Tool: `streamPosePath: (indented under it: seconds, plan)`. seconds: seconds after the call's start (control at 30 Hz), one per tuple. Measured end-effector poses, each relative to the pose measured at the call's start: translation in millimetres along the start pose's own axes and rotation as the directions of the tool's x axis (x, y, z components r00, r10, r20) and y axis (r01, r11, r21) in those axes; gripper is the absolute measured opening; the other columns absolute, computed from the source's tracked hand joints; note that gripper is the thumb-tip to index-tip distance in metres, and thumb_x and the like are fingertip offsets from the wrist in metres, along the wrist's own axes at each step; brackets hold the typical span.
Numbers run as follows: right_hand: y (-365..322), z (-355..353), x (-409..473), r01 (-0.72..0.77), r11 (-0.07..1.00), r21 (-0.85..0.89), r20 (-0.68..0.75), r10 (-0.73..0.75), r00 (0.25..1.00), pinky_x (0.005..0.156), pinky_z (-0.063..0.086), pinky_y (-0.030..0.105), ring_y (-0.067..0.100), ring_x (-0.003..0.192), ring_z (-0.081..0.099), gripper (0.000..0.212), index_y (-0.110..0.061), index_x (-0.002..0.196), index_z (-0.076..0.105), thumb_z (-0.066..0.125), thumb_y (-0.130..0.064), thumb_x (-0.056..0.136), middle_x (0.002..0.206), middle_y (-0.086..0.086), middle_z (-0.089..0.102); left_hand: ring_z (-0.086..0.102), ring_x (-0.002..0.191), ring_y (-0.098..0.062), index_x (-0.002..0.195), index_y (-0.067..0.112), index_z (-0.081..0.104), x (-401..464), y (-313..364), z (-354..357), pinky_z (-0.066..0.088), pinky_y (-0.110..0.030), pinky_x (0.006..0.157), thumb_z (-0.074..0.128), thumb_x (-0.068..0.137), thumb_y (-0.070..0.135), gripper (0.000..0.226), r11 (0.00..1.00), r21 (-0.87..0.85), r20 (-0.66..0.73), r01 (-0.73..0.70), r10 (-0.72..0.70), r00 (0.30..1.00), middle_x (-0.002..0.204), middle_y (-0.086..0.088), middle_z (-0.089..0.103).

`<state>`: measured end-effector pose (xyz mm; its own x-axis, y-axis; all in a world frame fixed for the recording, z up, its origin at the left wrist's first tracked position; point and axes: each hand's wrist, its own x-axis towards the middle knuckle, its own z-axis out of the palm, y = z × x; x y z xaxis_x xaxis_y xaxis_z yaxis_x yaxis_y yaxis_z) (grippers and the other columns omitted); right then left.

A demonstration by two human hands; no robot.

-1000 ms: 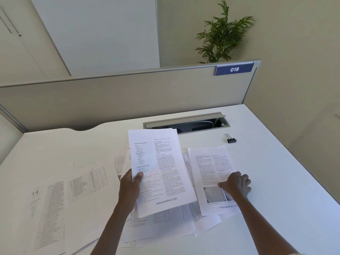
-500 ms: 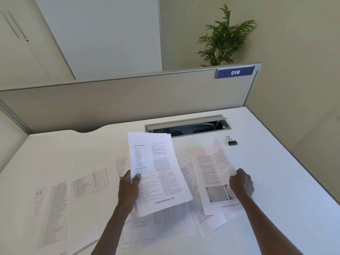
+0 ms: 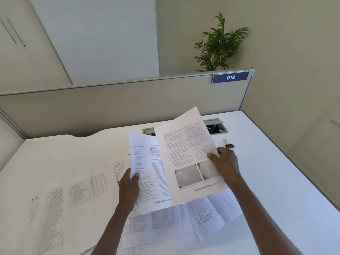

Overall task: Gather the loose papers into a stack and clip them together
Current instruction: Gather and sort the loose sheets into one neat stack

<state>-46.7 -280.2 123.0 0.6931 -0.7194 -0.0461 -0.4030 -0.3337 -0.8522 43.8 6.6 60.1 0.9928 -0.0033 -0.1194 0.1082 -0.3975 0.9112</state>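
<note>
Papers mostly loose on the white tabletop (image 3: pixel 276 181), two lots lifted off it. I see the left hand (image 3: pixel 128 188) pinching a held stack (image 3: pixel 147 172) at its left edge, thumb on the printed face, fingers behind; can't count the sheets in it. Right hand (image 3: pixel 225 162) pinches a single sheet (image 3: pixel 189 153) at its right edge, thumb on the front. That sheet is raised and tilted, two text columns with two round grey pictures lower down, and its left part overlaps the front of the held stack. Can't tell if the two touch where they overlap. Under both hands, table-printed sheets (image 3: pixel 207 210) lie fanned and overlapping on the tabletop, more of them running toward the near edge. Further left, another loose spread (image 3: pixel 55 214) lies flat, one page marked 14. Black binder clip (image 3: pixel 229 145) sits on the tabletop just beyond the right hand, apart from every sheet. Cable hatch (image 3: pixel 219 127) in the tabletop is partly hidden behind the raised sheet. Partition (image 3: pixel 110 107) along the far edge carries a blue 018 sign (image 3: pixel 230 77); plant (image 3: pixel 219 45) behind it.
</note>
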Motion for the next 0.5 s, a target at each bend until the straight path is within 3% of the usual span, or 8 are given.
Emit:
streamPosePath:
  seconds: [0.1,0.23,0.33,0.4,0.5]
  plan:
    - [-2.9,17.2,-6.1,-0.103,0.983,0.151,0.082,0.092,0.992,0.066,0.055,0.033,0.024,0.076,0.070,0.012,-0.008,0.081,0.072,0.075,-0.020,0.082,0.081,0.004,0.075,0.063,0.107,-0.027,0.127,0.018,0.060,-5.5,6.8,3.5,0.049,-0.037,0.088,0.050,0.100,0.015,0.029,0.986,-0.162,0.041,0.051,-0.045,0.998,0.114,-0.001,0.067]
    - [-2.2,42.7,-17.3,-0.097,0.991,0.091,0.112,0.086,0.990,0.067,0.052,0.030,0.024,0.083,0.070,0.014,-0.008,0.086,0.073,0.073,-0.022,0.083,0.083,0.002,0.074,0.066,0.102,-0.016,0.118,0.023,0.066,-14.7,24.5,4.1,0.051,-0.033,0.086,0.052,0.100,0.016,0.024,0.945,-0.316,0.125,0.088,-0.051,0.991,0.108,0.007,0.072]
    - [-1.7,55.8,-25.2,-0.042,0.999,0.022,0.095,0.039,0.995,0.077,0.049,0.028,0.022,0.094,0.067,0.028,-0.010,0.107,0.071,0.071,-0.025,0.084,0.100,0.003,0.072,0.072,0.092,-0.018,0.104,0.028,0.071,-19.5,33.8,3.0,0.057,-0.035,0.078,0.061,0.094,0.024,0.015,0.931,-0.330,0.210,0.156,-0.089,0.974,0.096,0.004,0.077]
    - [-0.8,59.4,-27.1,-0.080,0.996,0.035,0.109,0.076,0.991,0.088,0.050,0.032,0.023,0.102,0.064,0.043,-0.010,0.123,0.062,0.072,-0.027,0.084,0.112,0.006,0.068,0.073,0.090,-0.022,0.101,0.029,0.073,-20.0,35.1,2.1,0.058,-0.039,0.080,0.063,0.092,0.027,0.014,0.926,-0.331,0.218,0.184,-0.114,0.969,0.092,0.001,0.078]
    - [2.1,62.8,-26.7,-0.181,0.969,0.165,0.171,0.153,0.973,0.085,0.056,0.036,0.023,0.095,0.068,0.039,-0.011,0.117,0.062,0.075,-0.024,0.082,0.108,0.007,0.071,0.073,0.092,-0.026,0.098,0.030,0.074,-17.0,30.2,3.9,0.057,-0.037,0.077,0.061,0.093,0.028,0.014,0.915,-0.337,0.221,0.220,-0.150,0.964,0.091,0.002,0.078]
